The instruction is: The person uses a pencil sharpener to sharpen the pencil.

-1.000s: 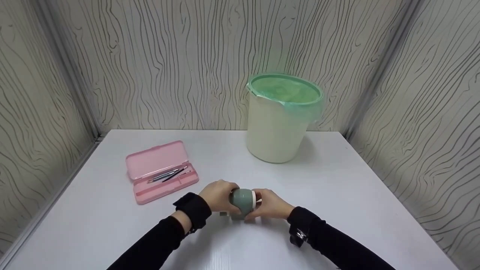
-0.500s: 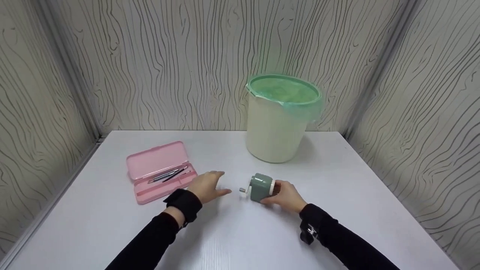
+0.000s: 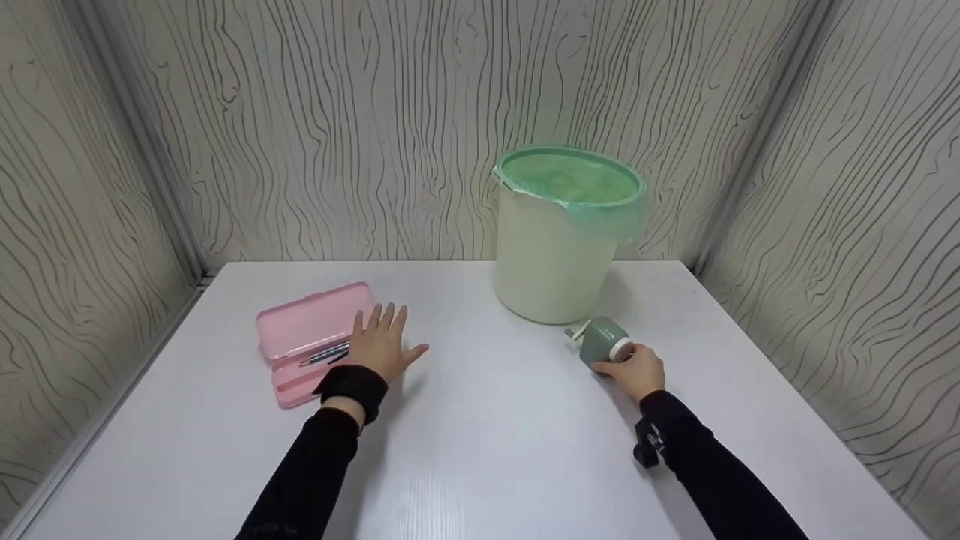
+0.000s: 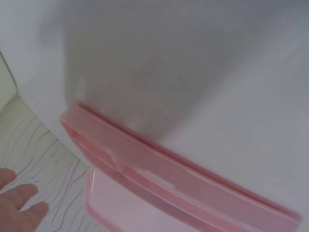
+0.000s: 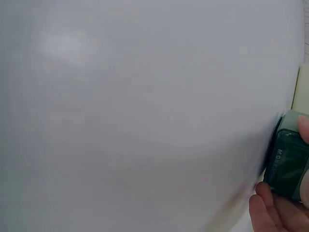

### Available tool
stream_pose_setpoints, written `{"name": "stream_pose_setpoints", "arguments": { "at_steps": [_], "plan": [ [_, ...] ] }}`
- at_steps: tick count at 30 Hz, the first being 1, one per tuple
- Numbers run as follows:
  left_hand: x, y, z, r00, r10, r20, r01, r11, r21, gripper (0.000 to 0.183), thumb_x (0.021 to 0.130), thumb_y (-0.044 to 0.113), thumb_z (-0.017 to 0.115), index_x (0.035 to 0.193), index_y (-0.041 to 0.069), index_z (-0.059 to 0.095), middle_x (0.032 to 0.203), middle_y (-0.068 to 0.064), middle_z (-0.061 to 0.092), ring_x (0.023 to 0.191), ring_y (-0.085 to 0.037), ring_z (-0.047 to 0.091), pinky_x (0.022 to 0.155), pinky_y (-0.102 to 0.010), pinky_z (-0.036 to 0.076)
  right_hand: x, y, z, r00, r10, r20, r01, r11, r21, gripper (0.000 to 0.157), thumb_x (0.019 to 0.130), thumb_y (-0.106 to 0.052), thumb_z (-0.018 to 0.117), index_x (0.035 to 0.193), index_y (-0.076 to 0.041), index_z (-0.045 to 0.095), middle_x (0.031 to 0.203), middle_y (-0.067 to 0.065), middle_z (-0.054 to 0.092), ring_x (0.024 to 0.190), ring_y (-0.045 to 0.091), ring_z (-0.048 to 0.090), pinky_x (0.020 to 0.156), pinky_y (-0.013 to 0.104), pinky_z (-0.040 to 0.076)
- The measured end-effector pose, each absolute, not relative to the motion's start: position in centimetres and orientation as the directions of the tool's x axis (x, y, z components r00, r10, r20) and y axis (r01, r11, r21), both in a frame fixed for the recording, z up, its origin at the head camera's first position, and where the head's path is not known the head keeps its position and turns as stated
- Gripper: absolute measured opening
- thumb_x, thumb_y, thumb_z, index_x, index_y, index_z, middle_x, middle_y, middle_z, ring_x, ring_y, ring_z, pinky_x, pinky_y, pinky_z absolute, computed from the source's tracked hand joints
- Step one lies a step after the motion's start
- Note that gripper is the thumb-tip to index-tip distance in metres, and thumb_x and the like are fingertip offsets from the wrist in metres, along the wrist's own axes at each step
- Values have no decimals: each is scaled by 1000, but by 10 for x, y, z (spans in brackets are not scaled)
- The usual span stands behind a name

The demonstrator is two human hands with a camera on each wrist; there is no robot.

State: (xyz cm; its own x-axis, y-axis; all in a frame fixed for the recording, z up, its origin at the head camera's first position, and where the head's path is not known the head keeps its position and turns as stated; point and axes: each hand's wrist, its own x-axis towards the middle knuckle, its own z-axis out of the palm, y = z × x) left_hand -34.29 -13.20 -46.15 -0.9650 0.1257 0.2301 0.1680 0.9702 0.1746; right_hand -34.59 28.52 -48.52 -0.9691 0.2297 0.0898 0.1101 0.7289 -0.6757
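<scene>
My right hand (image 3: 636, 370) grips a green pencil sharpener (image 3: 601, 339) with a white rim and a small crank on its left side, close in front of the bin. In the right wrist view the sharpener's dark, glossy side (image 5: 286, 164) shows between the fingers. With fingers spread straight, my left hand (image 3: 379, 348) hovers over the right part of an open pink pencil case (image 3: 296, 391), holding nothing. Several pencils or pens (image 3: 327, 352) lie in the case, partly hidden by the hand. The case's long pink wall (image 4: 159, 166) crosses the left wrist view.
A tall cream bin (image 3: 551, 262) with a green rim and a green liner bag stands at the back right of the white table (image 3: 480, 450). Wood-patterned walls (image 3: 360, 135) enclose the table at the back and both sides.
Both hands held the sharpener at first; the left hand let go and moved left over the pencil case, spreading its fingers. The right hand carried the sharpener right, toward the bin.
</scene>
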Motion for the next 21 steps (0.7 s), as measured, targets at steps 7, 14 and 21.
{"name": "stream_pose_setpoints", "arguments": {
  "at_steps": [7,14,21],
  "plan": [
    [-350,-137,-468,-970,66,235,114,973,199,79,98,59,56,157,8,40,163,-21,38,156,-38,32,128,-60,17,-343,292,-477,-927,369,70,233,712,-663,69,85,-30,81,124,20,55,127,42,61,117,52,63,99,57,51],
    [-345,-141,-471,-948,41,315,108,974,201,78,96,58,59,153,8,46,161,-21,43,153,-39,36,126,-60,22,-344,290,-481,-896,440,56,288,674,-681,66,84,-32,81,123,17,57,127,39,63,116,51,65,97,57,52],
    [-345,-141,-469,-961,50,271,111,971,212,75,98,57,58,154,9,45,162,-20,41,154,-40,34,127,-61,18,-345,286,-478,-899,435,52,297,694,-656,98,86,-44,76,149,12,28,146,42,44,131,59,45,107,68,41]
  ]
}}
